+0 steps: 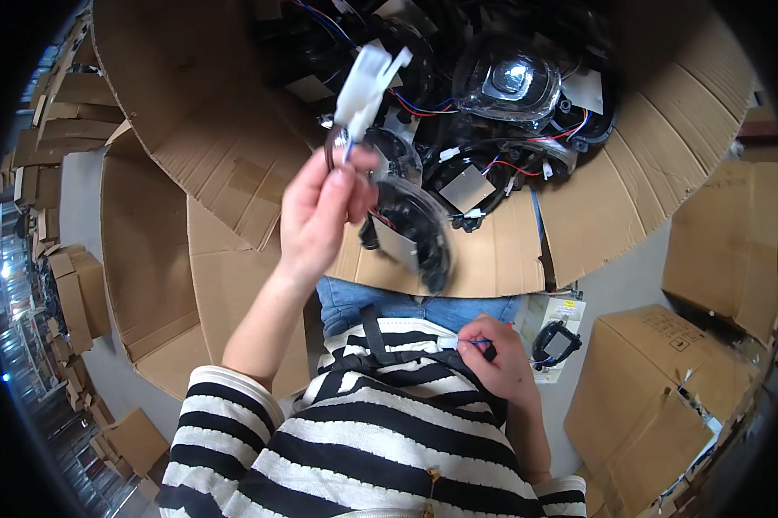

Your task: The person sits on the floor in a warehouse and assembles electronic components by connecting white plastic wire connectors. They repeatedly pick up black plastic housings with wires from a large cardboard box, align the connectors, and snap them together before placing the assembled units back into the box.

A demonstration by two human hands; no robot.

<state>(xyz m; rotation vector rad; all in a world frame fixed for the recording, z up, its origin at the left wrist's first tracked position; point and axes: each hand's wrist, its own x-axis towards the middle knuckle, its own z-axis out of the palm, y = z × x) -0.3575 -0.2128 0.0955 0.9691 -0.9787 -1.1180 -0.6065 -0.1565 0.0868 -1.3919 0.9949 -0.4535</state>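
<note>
My left hand (324,203) is closed in a pinch on the wires just below a white plastic connector (365,91), raised over the open cardboard box. Beside that hand a blurred black lamp (423,233) with a clear curved cover is in front of the box's near flap; whether it hangs from the held wires I cannot tell. At my waist, my right hand (497,356) pinches a small white plug (448,343) with a blue wire. Just right of it is a small black lamp part (556,344) with a wire running toward the hand.
The large cardboard box (475,259) before me holds many black lamps (510,82) with clear covers, red and blue wires and pale labels. Another open carton (147,268) stands left. Closed cartons (644,380) stand right, near a pale panel (570,311). More cartons line the far left.
</note>
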